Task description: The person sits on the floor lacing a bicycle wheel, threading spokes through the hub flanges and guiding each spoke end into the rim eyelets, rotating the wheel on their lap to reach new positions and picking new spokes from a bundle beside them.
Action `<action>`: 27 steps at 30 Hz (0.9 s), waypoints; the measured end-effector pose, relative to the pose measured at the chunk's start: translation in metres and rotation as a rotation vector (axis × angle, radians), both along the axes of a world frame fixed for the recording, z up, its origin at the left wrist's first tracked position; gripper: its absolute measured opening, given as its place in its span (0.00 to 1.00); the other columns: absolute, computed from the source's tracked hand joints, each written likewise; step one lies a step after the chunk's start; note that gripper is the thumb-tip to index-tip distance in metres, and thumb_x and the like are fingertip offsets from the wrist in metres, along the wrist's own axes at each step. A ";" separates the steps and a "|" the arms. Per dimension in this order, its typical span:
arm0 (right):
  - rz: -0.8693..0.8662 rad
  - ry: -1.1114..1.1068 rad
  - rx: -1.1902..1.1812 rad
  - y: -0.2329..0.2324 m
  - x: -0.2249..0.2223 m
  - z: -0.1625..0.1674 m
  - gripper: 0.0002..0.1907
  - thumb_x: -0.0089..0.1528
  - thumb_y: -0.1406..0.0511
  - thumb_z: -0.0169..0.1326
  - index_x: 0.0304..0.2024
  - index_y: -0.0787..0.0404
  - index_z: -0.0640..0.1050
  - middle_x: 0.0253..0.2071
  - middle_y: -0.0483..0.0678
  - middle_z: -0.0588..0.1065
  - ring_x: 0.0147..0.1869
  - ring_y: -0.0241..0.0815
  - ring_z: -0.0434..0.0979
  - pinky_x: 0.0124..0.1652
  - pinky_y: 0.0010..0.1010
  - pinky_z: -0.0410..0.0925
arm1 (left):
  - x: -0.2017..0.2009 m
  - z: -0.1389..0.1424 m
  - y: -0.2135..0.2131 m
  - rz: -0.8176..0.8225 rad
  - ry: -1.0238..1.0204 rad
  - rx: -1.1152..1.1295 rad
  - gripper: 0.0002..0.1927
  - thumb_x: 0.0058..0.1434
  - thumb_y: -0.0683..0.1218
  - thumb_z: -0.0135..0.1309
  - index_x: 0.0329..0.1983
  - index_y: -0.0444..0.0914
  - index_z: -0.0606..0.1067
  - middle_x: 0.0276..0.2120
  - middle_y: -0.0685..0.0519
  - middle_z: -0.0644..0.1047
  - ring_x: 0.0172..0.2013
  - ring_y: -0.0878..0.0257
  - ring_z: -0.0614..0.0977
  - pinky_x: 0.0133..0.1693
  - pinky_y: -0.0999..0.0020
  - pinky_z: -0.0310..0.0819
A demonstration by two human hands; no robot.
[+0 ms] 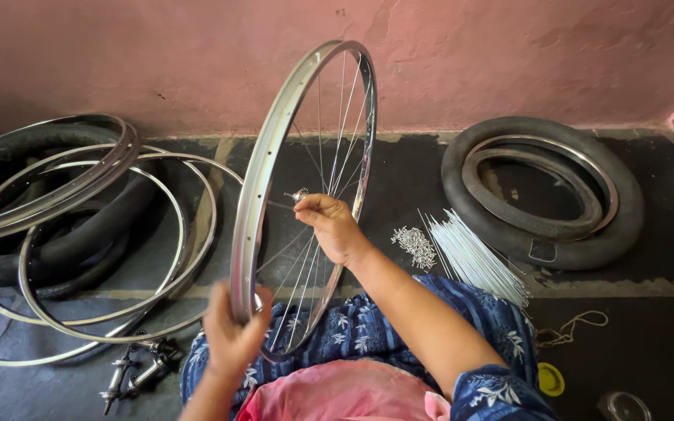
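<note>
Upright over my lap, the shiny steel spoked bicycle rim is steadied by my left hand clamped on its lower edge, so my right hand can pinch the small metal hub at its centre.

We hold the wheel upright between loose rims on our left and tyres, spokes on our right.

A scuffed pink wall meets a dark, seemingly concrete floor.
</note>
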State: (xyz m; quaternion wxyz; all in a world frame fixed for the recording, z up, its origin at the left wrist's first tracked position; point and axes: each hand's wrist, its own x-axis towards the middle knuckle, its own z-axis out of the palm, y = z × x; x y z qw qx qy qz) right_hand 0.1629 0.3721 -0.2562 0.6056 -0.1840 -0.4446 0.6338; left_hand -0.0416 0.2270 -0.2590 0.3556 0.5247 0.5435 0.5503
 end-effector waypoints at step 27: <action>-0.287 -0.653 -0.022 0.004 0.097 -0.038 0.10 0.61 0.70 0.59 0.44 0.63 0.84 0.42 0.45 0.82 0.45 0.33 0.80 0.47 0.26 0.72 | 0.026 0.055 0.060 -0.536 -0.467 -0.069 0.19 0.43 0.31 0.54 0.39 0.37 0.70 0.38 0.53 0.68 0.36 0.65 0.70 0.35 0.71 0.63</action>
